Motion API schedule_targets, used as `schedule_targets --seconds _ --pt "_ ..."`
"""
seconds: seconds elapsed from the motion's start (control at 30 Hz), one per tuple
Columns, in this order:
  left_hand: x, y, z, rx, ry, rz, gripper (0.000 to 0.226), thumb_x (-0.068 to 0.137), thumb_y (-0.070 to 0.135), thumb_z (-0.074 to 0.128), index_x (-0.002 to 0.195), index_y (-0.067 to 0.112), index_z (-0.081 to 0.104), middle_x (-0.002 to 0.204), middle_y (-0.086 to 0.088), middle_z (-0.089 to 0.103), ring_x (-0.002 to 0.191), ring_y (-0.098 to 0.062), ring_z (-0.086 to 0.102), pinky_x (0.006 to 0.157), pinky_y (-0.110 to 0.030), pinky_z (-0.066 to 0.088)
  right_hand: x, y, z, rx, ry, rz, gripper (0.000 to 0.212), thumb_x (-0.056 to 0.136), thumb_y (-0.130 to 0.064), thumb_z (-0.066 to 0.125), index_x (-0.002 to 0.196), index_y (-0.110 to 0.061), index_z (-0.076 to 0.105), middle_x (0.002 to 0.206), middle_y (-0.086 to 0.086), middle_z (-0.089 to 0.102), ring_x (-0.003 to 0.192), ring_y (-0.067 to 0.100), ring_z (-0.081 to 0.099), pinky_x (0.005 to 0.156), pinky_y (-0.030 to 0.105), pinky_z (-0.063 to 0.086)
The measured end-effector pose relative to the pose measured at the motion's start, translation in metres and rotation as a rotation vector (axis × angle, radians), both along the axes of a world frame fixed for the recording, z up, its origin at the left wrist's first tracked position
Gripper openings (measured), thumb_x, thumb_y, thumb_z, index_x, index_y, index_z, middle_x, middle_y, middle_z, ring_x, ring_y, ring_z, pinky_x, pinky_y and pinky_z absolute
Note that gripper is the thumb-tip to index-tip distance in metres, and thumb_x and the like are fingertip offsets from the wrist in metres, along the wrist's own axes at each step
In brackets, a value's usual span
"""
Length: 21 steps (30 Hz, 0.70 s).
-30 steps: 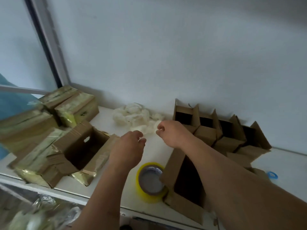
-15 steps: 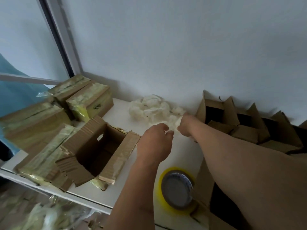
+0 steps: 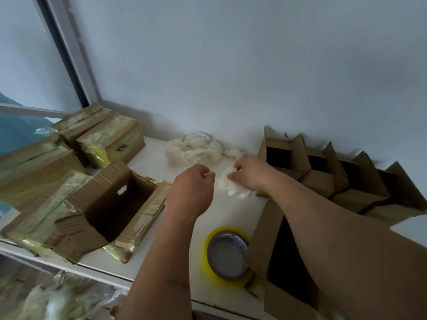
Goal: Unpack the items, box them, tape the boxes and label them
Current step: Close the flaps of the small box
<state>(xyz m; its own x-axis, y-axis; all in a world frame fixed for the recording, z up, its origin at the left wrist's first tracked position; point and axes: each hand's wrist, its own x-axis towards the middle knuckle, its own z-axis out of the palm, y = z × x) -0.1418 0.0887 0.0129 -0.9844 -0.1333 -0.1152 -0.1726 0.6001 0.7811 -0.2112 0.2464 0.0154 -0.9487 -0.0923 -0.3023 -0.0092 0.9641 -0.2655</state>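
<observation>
A small crumpled white wrapper (image 3: 231,184) lies on the white table (image 3: 152,262) between my hands. My right hand (image 3: 250,173) pinches its right side with curled fingers. My left hand (image 3: 193,187) pinches its left end. Behind them a bigger heap of crumpled white wrappers (image 3: 194,150) sits against the wall. An opened, tape-wrapped cardboard box (image 3: 108,211) stands left of my left arm. An open box (image 3: 284,252) lies under my right forearm, partly hidden. A yellow tape roll (image 3: 227,256) lies flat near the table's front edge.
Several taped boxes (image 3: 108,139) are stacked at the left by the window frame. A row of open empty boxes (image 3: 323,172) lines the wall at right. Clear plastic bags (image 3: 53,296) lie below the table's front edge.
The camera has tilted and moved closer. Both hands drew back from the big heap toward me, now pulling a small wrapper between them.
</observation>
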Motion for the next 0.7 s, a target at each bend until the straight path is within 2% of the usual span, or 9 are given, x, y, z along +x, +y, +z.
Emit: schedule_targets --seconds 0.07,0.17,0.27,0.33,0.4,0.5,0.57,0.63,0.7 --pt "0.004 0.001 0.000 -0.009 -0.002 -0.005 0.032 0.100 0.037 0.047 0.125 0.023 0.061 0.116 0.002 0.066 0.106 -0.019 0.058 0.085 -0.031 0.045 0.008 -0.003 -0.001 0.064 -0.087 0.039 0.043 0.098 -0.041 0.052 0.124 -0.009 0.062 0.111 0.007 0.063 0.093 0.023 0.059 0.074 0.030 0.045" --pt "0.010 0.004 -0.001 -0.021 -0.007 -0.026 0.032 0.100 0.037 0.047 0.125 0.023 0.060 0.116 0.001 0.066 0.108 -0.019 0.057 0.087 -0.033 0.046 0.009 -0.005 -0.011 0.068 -0.148 -0.013 0.049 0.096 -0.048 0.053 0.123 -0.008 0.065 0.114 0.009 0.067 0.096 0.024 0.064 0.085 0.034 0.053" --pt "0.009 0.002 -0.005 -0.046 -0.019 -0.024 0.032 0.101 0.036 0.046 0.126 0.023 0.060 0.118 0.001 0.065 0.110 -0.020 0.057 0.087 -0.033 0.046 -0.001 -0.011 -0.019 -0.032 -0.060 -0.111 0.042 0.099 -0.041 0.049 0.119 -0.007 0.064 0.119 0.013 0.064 0.108 0.029 0.061 0.089 0.034 0.049" --pt "0.006 0.000 -0.011 -0.058 -0.031 -0.012 0.033 0.101 0.035 0.045 0.128 0.022 0.059 0.121 0.000 0.064 0.113 -0.021 0.056 0.090 -0.033 0.046 -0.011 -0.016 -0.023 -0.039 0.032 -0.136 0.037 0.101 -0.033 0.046 0.119 -0.005 0.062 0.123 0.015 0.062 0.110 0.030 0.059 0.085 0.032 0.047" --pt "-0.001 0.001 -0.017 -0.061 -0.041 -0.009 0.033 0.101 0.034 0.045 0.128 0.021 0.059 0.122 -0.001 0.064 0.114 -0.021 0.056 0.091 -0.034 0.045 -0.023 -0.019 -0.028 0.016 0.075 -0.145 0.040 0.103 -0.031 0.041 0.131 -0.007 0.054 0.135 0.015 0.051 0.118 0.030 0.054 0.086 0.029 0.043" --pt "-0.013 0.008 -0.025 -0.054 -0.037 -0.013 0.032 0.100 0.033 0.045 0.127 0.022 0.059 0.120 0.001 0.065 0.111 -0.019 0.057 0.090 -0.034 0.047 -0.048 -0.019 -0.043 0.113 0.064 -0.166 0.049 0.103 -0.032 0.036 0.148 -0.013 0.032 0.151 0.015 0.024 0.134 0.037 0.035 0.106 0.039 0.039" --pt "-0.022 0.015 -0.029 -0.044 -0.038 -0.001 0.029 0.100 0.034 0.045 0.123 0.023 0.061 0.115 0.002 0.066 0.106 -0.019 0.059 0.089 -0.034 0.049 -0.065 -0.016 -0.054 0.153 0.061 -0.185 0.055 0.100 -0.030 0.038 0.150 -0.015 0.023 0.157 0.012 0.010 0.138 0.038 0.028 0.111 0.044 0.034" --pt "-0.030 0.022 -0.033 -0.052 -0.055 0.018 0.026 0.101 0.034 0.043 0.114 0.023 0.062 0.106 0.004 0.066 0.097 -0.017 0.060 0.084 -0.035 0.050 -0.080 -0.011 -0.063 0.165 0.062 -0.179 0.058 0.096 -0.024 0.039 0.150 -0.016 0.021 0.159 0.009 0.006 0.140 0.037 0.025 0.111 0.044 0.032" --pt "-0.035 0.032 -0.036 -0.068 -0.077 0.029 0.025 0.101 0.036 0.041 0.111 0.022 0.061 0.102 0.004 0.064 0.091 -0.016 0.059 0.078 -0.033 0.048 -0.091 -0.008 -0.067 0.134 0.054 -0.197 0.059 0.095 -0.019 0.042 0.151 -0.016 0.021 0.158 0.008 0.013 0.138 0.037 0.029 0.110 0.046 0.035"
